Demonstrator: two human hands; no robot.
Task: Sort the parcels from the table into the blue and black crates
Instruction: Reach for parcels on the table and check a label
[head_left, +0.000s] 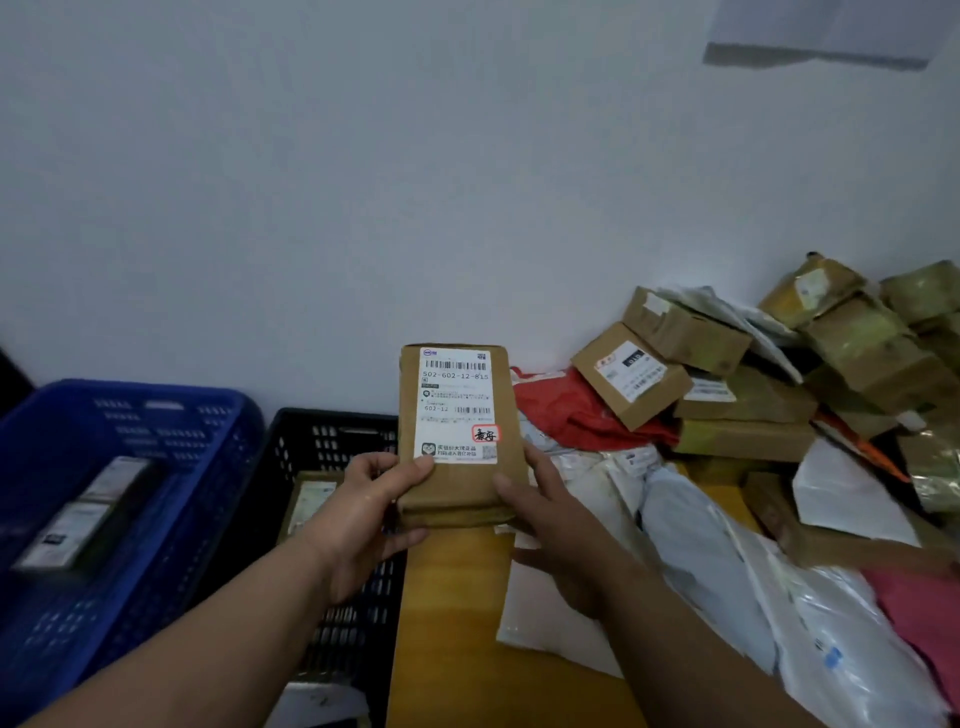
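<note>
Above the table edge (447, 597), left hand (363, 514) and right hand (561, 525) both gripping brown parcel (457, 483) upright

Both bare forearms are extended forward from the lower edge of the view, converging toward the middle. The left grip (371, 506) is raised with its thumb laid across the front face of a flat brown cardboard parcel with a white shipping label (457, 431), the fingers curled behind its lower left edge. The right grip (558, 525) is held against the lower right corner, thumb on the front, fingers spread beneath.
</note>
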